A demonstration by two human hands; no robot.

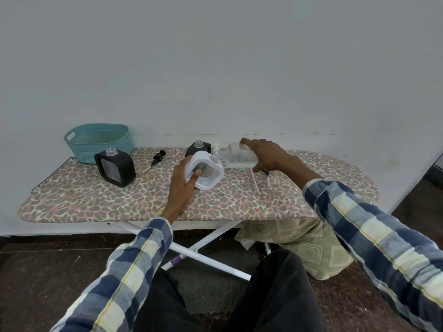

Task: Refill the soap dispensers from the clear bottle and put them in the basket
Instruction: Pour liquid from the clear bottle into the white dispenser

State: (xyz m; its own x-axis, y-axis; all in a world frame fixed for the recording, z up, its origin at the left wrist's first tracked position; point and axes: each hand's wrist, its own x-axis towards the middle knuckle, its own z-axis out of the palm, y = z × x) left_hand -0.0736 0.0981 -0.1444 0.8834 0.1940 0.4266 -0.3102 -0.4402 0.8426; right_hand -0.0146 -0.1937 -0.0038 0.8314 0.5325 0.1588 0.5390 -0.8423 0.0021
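My left hand grips a white square soap dispenser, tilted with its open neck toward the right. My right hand holds the clear bottle tipped on its side, its mouth at the white dispenser's neck. A black dispenser with an open neck stands at the left, and a second black dispenser stands behind the white one. The teal basket sits at the far left corner with nothing visible inside.
Everything rests on a leopard-print ironing board against a pale wall. A black pump head lies between the black dispensers. A white pump and loose tubes lie near my right hand.
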